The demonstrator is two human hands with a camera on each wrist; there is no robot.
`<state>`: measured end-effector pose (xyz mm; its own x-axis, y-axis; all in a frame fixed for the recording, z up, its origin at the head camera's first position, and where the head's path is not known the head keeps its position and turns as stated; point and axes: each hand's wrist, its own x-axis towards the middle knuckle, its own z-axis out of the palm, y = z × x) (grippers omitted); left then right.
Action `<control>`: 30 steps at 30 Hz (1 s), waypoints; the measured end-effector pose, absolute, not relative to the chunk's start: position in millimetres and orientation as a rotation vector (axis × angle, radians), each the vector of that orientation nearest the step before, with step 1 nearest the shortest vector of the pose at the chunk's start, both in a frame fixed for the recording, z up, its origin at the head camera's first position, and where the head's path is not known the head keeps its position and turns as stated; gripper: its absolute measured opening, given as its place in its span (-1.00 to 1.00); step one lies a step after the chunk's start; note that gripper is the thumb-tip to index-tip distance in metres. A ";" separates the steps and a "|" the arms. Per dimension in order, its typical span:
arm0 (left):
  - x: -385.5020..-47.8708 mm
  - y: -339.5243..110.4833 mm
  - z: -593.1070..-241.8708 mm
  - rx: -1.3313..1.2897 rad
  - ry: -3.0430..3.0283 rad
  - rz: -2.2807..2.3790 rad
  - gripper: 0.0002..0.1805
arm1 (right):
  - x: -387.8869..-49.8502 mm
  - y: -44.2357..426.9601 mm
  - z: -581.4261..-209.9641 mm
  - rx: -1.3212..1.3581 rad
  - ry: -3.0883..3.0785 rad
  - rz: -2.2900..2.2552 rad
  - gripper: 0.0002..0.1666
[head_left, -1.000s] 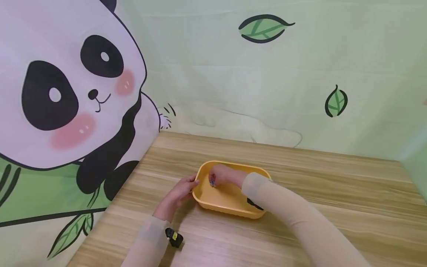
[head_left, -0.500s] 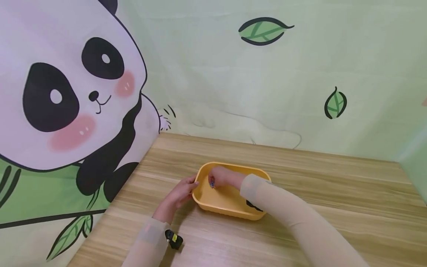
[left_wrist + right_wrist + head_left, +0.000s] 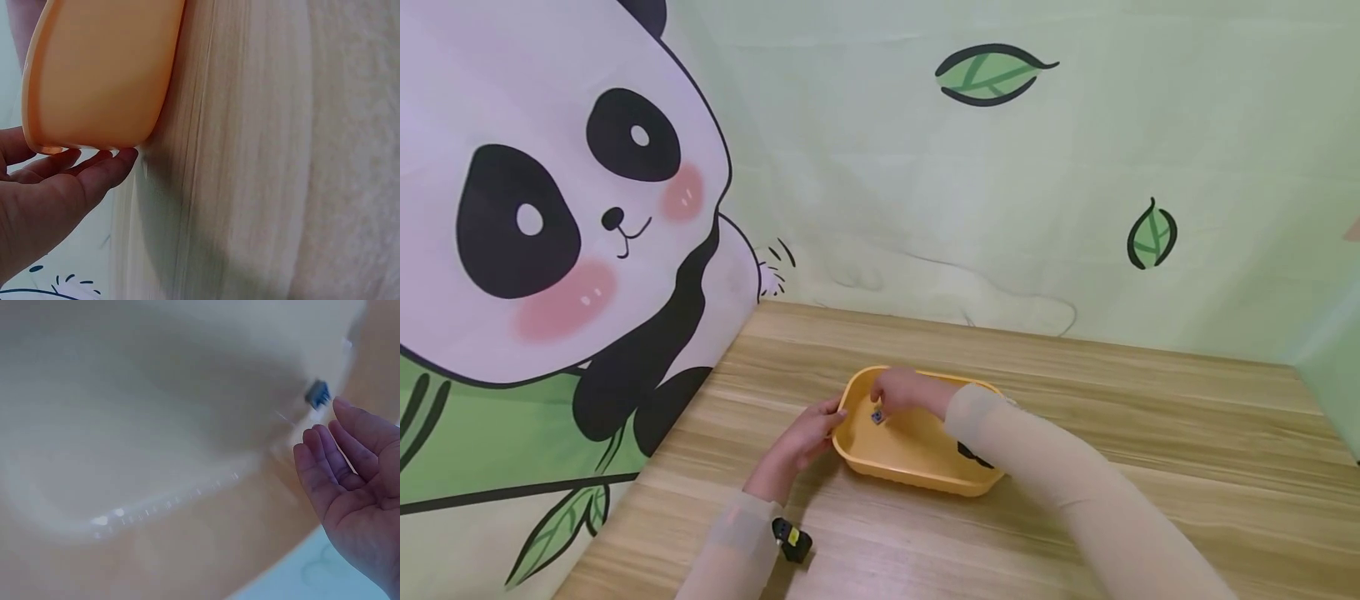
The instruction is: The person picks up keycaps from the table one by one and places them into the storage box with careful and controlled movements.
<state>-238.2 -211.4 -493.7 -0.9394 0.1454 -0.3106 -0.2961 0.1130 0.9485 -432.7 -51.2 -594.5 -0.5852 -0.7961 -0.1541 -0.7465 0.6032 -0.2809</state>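
Note:
A yellow-orange plastic basin (image 3: 917, 486) sits on the wooden table. At its left end my left hand (image 3: 808, 429) grips the rim; in the left wrist view the fingers (image 3: 103, 172) press the outer wall, with the thumb at the rim's edge. Inside the basin, near the left end, lies a small blue-grey block (image 3: 877, 417), its exact kind too blurred to tell. My right hand (image 3: 898, 390) reaches in over the far rim side. In the right wrist view that hand (image 3: 359, 481) has loosely bent fingers with nothing between them, and the block (image 3: 319, 394) stands apart just beyond the thumb tip.
Wood-grain tabletop (image 3: 1150, 433) surrounds the basin. A pale green wall cloth (image 3: 865, 167) with leaf prints rises behind, and a panda print (image 3: 647, 275) covers the left wall. A small black device (image 3: 792, 540) is attached at the left wrist.
My right hand has let go of the small block and lifted slightly away; the block stays on the basin floor. The left hand keeps its hold on the rim.

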 end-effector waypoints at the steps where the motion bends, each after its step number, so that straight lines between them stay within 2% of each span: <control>1: -238.5 -211.1 -493.6 -0.143 2.069 1.892 -0.42 | -433.1 -48.5 -588.3 -1.248 2.559 -0.295 -0.57; 5: -239.4 -209.7 -493.7 -0.125 2.063 1.899 -0.42 | -421.0 -36.0 -541.9 -1.242 2.497 -0.376 -0.60; 10: -239.1 -209.1 -494.5 -0.144 2.068 1.894 -0.42 | -360.0 -21.1 -443.8 -1.186 2.494 -0.352 -0.59; 14: -239.1 -209.7 -494.4 -0.153 2.075 1.894 -0.42 | -325.1 -13.3 -391.2 -1.231 2.513 -0.344 -0.60; 20: -240.1 -210.2 -496.3 -0.123 2.055 1.917 -0.42 | -311.2 -3.5 -359.3 -1.264 2.471 -0.460 -0.57; 30: -240.4 -211.1 -498.7 -0.078 2.044 1.924 -0.42 | -290.8 26.3 -327.4 -1.321 2.512 -0.612 -0.60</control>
<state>-240.4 -211.1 -498.7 -0.9434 0.1850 -0.2753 -0.2636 0.0858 0.9608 -290.8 26.3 -327.4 -0.5637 -0.8259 -0.0153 -0.7262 0.5043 -0.4673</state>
